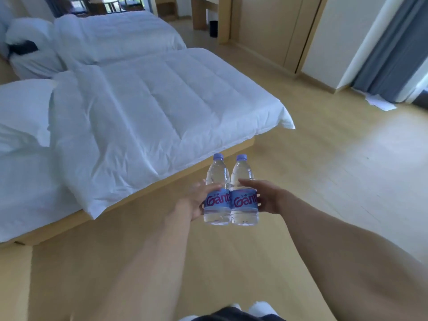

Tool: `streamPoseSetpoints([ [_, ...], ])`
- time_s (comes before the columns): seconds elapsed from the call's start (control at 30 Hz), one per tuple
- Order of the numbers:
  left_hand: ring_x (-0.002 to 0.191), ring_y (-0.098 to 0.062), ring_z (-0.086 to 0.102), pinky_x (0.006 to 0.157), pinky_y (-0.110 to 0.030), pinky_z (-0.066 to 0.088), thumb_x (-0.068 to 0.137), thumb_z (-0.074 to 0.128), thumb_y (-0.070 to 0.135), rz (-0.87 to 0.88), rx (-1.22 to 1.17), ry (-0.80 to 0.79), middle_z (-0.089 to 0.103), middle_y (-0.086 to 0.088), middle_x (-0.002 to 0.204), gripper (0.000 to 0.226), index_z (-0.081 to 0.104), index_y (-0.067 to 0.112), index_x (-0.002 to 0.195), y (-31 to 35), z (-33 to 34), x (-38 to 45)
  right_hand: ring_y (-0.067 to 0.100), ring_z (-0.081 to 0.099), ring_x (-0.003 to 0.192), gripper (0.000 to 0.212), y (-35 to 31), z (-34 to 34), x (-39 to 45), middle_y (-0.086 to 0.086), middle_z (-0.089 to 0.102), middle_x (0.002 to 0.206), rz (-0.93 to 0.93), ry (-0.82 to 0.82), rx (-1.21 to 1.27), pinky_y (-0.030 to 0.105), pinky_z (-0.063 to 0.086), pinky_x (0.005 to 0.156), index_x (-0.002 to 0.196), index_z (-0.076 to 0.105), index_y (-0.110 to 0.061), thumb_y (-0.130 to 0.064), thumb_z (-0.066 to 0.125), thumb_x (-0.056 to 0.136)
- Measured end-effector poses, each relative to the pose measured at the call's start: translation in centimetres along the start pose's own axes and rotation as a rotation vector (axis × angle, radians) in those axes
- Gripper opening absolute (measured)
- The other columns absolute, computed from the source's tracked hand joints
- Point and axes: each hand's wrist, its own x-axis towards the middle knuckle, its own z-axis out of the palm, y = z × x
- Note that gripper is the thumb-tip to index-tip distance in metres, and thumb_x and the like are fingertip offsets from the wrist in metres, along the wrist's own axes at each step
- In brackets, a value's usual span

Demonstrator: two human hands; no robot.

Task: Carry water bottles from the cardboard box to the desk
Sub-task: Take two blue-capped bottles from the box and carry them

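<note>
While I stand on the wooden floor [324, 181], my left hand [196, 200] wraps its fingers round the left water bottle [217, 193] and my right hand [269, 198] curls round the right water bottle [244, 195]. Both bottles are upright, touching, at lower centre of the frame, just below the white bed [139, 117].

A near bed [148, 126] with a white duvet on a wooden frame stood on the light wood floor [324, 181]; a white pillow [25, 107] lay at its left end. Beyond the near bed was a second bed [115, 35], also white, and further past it a small black bin [214, 28] beside wooden furniture. Right of the near bed hung grey curtains [389, 54], papers [379, 101] on the floor below them.
</note>
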Motion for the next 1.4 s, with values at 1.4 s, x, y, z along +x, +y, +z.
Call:
streamPoseSetpoints([
  [1.4, 0.089, -0.040, 0.073, 0.082, -0.059, 0.059, 0.072, 0.084, 0.014, -0.031, 0.303, -0.526, 0.072, -0.024, 0.105, 0.054, 0.059, 0.007, 0.119, 25.4, 46.5, 48.7, 0.026, 0.073, 0.085, 0.046, -22.2, -50.1, 22.5, 0.009, 0.074, 0.095, -0.048, 0.500, 0.475, 0.038, 0.059, 0.069, 0.118, 0.064, -0.014, -0.040, 0.078, 0.083],
])
